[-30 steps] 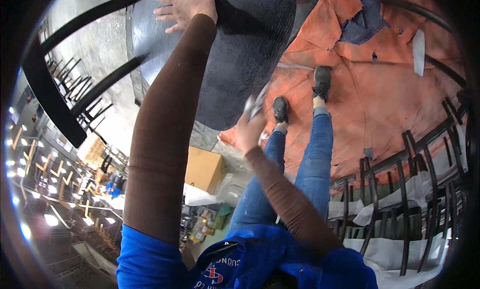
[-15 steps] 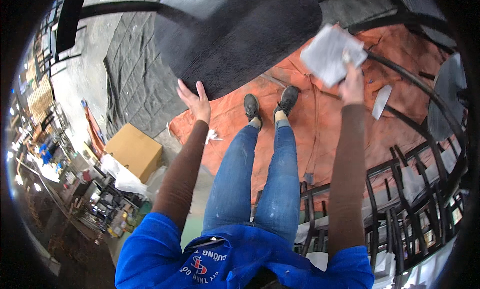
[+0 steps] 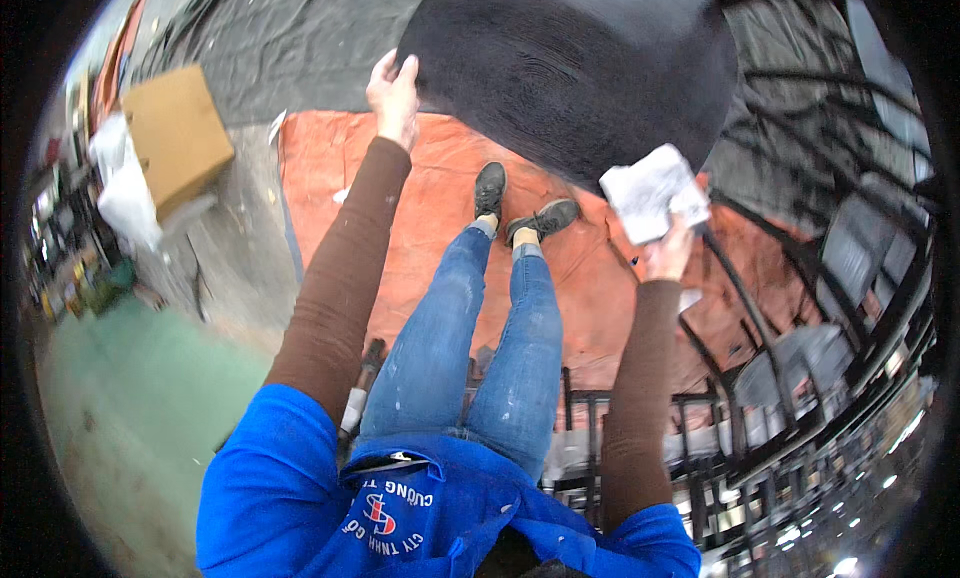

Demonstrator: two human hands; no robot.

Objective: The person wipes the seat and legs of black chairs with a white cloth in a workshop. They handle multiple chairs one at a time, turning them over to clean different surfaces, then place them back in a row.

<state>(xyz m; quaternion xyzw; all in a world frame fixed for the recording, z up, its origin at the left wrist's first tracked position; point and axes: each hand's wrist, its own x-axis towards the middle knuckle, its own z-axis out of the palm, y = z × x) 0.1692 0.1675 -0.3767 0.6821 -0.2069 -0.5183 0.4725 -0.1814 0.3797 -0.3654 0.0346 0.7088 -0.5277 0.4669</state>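
Note:
A large black panel (image 3: 570, 78) with rounded corners and visible wood grain fills the upper middle of the view. My left hand (image 3: 395, 100) is at its left edge, thumb and fingers closed about the rim. In my right hand (image 3: 668, 253) is a folded white sheet (image 3: 655, 193), pinched by its lower corner; whether it is cloth or paper cannot be made out. The sheet lies over the panel's lower right edge in this view, and I cannot tell if it touches the surface.
An orange tarp (image 3: 330, 198) lies under my shoes (image 3: 490, 190), with a dark sheet (image 3: 240, 58) beyond it. A cardboard box (image 3: 178, 133) stands at the left beside white wrapping (image 3: 128, 183). Black chair frames (image 3: 770, 348) crowd the right side.
The view has swung, so the panel now appears farther right. My right hand has brought the white sheet in to the panel's edge. My left hand's spread fingers have drawn in on the rim.

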